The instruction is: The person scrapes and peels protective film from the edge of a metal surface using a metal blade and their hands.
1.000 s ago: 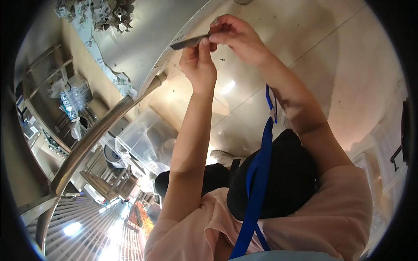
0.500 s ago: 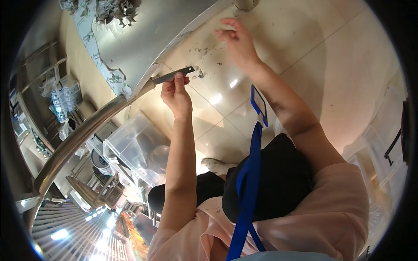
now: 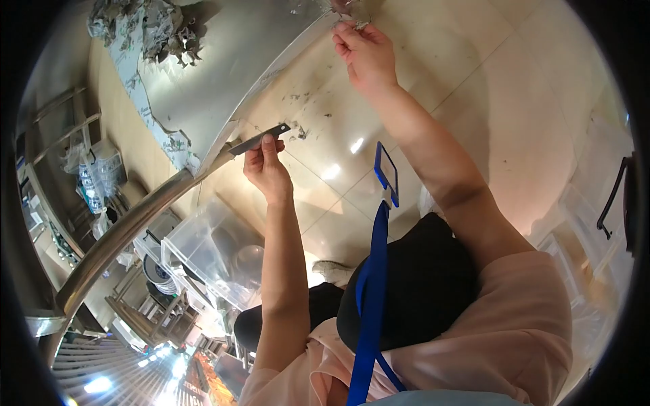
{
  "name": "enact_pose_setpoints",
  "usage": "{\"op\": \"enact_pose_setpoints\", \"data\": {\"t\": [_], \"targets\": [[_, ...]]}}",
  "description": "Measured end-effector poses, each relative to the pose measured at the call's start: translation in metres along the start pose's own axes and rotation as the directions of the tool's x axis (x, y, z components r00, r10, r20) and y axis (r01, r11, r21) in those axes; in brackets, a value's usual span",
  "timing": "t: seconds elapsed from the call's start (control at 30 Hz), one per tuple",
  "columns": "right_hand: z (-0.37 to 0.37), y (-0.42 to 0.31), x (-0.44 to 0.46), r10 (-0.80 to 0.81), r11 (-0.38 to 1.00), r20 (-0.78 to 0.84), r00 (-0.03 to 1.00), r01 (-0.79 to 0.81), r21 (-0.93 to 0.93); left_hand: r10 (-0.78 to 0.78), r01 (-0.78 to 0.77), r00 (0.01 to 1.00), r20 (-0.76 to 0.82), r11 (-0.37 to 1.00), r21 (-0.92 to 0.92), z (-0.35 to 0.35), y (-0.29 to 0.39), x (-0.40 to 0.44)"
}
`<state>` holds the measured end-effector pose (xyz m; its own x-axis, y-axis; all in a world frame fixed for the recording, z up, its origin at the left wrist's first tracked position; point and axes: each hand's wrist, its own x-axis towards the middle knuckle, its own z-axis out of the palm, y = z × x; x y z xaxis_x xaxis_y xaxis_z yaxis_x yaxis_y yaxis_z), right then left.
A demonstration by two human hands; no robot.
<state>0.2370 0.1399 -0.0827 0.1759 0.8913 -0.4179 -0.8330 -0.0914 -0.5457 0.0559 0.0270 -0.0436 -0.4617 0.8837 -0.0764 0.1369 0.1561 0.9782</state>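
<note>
My left hand (image 3: 267, 166) pinches a flat dark metal blade (image 3: 259, 140) with a hole at one end, held near the edge of a shiny metal sheet (image 3: 223, 64). At the top, my right hand (image 3: 371, 57) is closed, its thumb and fingers pinched on a small scrap of torn film (image 3: 361, 25) by the sheet's edge. Printed protective film (image 3: 145, 108) with a ragged border covers part of the metal. Crumpled grey film (image 3: 166, 34) lies in a heap on the sheet.
A round metal rail (image 3: 128, 223) runs along the left. Below it stand a clear plastic bin (image 3: 213, 250) and stacked bowls (image 3: 157, 274). Small scraps (image 3: 302, 128) dot the tiled floor (image 3: 433, 74). A blue lanyard (image 3: 371, 304) with a badge (image 3: 386, 174) hangs before me.
My right hand has gone from open fingers to a pinch on the film scrap near the sheet's edge. The left hand and blade appear slightly lower and further left in view.
</note>
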Motion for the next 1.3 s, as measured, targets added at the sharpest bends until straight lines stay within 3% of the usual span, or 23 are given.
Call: {"op": "enact_pose_setpoints", "data": {"t": [0.07, 0.13, 0.17, 0.2, 0.27, 0.3, 0.4, 0.43, 0.53, 0.63, 0.73, 0.8, 0.87, 0.93, 1.03, 1.13, 1.23, 1.3], "targets": [[-0.003, 0.006, -0.005, -0.127, 0.946, 0.1, 0.987, 0.15, -0.287, 0.009, -0.009, 1.0, 0.005, 1.0, 0.009, -0.001, -0.001, -0.001], [-0.013, 0.024, -0.013, -0.206, 0.71, 0.312, 0.927, 0.361, -0.605, 0.009, -0.009, 1.0, -0.001, 1.0, 0.002, -0.003, -0.003, -0.002], [-0.018, 0.027, -0.018, -0.29, 0.379, 0.521, 0.803, 0.596, -0.708, 0.01, -0.01, 1.0, -0.009, 1.0, -0.002, -0.003, -0.003, -0.002], [-0.018, 0.027, -0.026, -0.195, 0.118, 0.585, 0.787, 0.611, -0.783, 0.01, -0.01, 1.0, -0.021, 1.0, -0.002, -0.004, -0.002, -0.002], [-0.017, 0.031, -0.046, 0.033, -0.405, 0.632, 0.775, 0.588, -0.7, 0.014, -0.014, 0.999, -0.046, 1.0, -0.003, -0.006, -0.001, -0.001], [-0.013, 0.022, -0.051, 0.172, -0.446, 0.606, 0.777, 0.609, -0.656, 0.016, -0.016, 0.998, -0.057, 1.0, -0.003, -0.007, 0.0, 0.0], [-0.012, 0.03, -0.053, 0.285, -0.473, 0.613, 0.737, 0.664, -0.58, 0.041, -0.042, 0.996, -0.075, 0.999, -0.012, -0.015, 0.0, 0.005], [-0.015, 0.036, -0.051, 0.219, -0.505, 0.724, 0.655, 0.711, -0.49, 0.049, -0.051, 0.996, -0.079, 0.999, -0.018, -0.018, -0.001, 0.006], [-0.013, 0.033, -0.06, 0.207, -0.632, 0.758, 0.618, 0.676, -0.378, 0.063, -0.065, 0.993, -0.101, 0.998, -0.022, -0.024, 0.001, 0.009], [0.002, 0.016, -0.063, 0.672, -0.497, 0.418, 0.611, 0.791, -0.357, 0.059, -0.058, 0.989, -0.134, 0.998, 0.011, -0.025, 0.005, 0.011], [-0.015, 0.029, -0.066, 0.55, -0.423, 0.594, 0.586, 0.81, -0.407, 0.076, -0.078, 0.989, -0.126, 0.997, -0.012, -0.028, 0.002, 0.015], [-0.029, 0.037, -0.065, 0.29, -0.447, 0.813, 0.505, 0.823, -0.351, 0.095, -0.097, 0.99, -0.107, 0.995, -0.018, -0.026, 0.003, 0.017], [-0.036, 0.041, -0.066, 0.255, -0.441, 0.834, 0.49, 0.826, -0.35, 0.127, -0.127, 0.988, -0.084, 0.992, 0.007, -0.025, 0.009, 0.019], [-0.026, 0.031, -0.068, 0.463, -0.405, 0.687, 0.56, 0.823, -0.398, 0.149, -0.147, 0.985, -0.084, 0.989, 0.03, -0.024, 0.011, 0.022], [-0.026, 0.034, -0.072, 0.275, -0.201, 0.89, 0.365, 0.926, -0.318, 0.16, -0.157, 0.982, -0.101, 0.987, 0.036, -0.027, 0.012, 0.024], [-0.015, 0.02, -0.079, 0.332, -0.12, 0.909, 0.253, 0.967, -0.225, 0.162, -0.159, 0.981, -0.11, 0.987, 0.034, -0.032, 0.01, 0.024], [-0.008, 0.007, -0.089, 0.372, -0.044, 0.902, 0.219, 0.975, -0.219, 0.146, -0.143, 0.98, -0.133, 0.989, 0.035, -0.036, 0.009, 0.022], [-0.008, 0.009, -0.09, 0.487, 0.006, 0.831, 0.268, 0.951, -0.31, 0.129, -0.126, 0.98, -0.151, 0.992, 0.032, -0.039, 0.006, 0.02]]}}
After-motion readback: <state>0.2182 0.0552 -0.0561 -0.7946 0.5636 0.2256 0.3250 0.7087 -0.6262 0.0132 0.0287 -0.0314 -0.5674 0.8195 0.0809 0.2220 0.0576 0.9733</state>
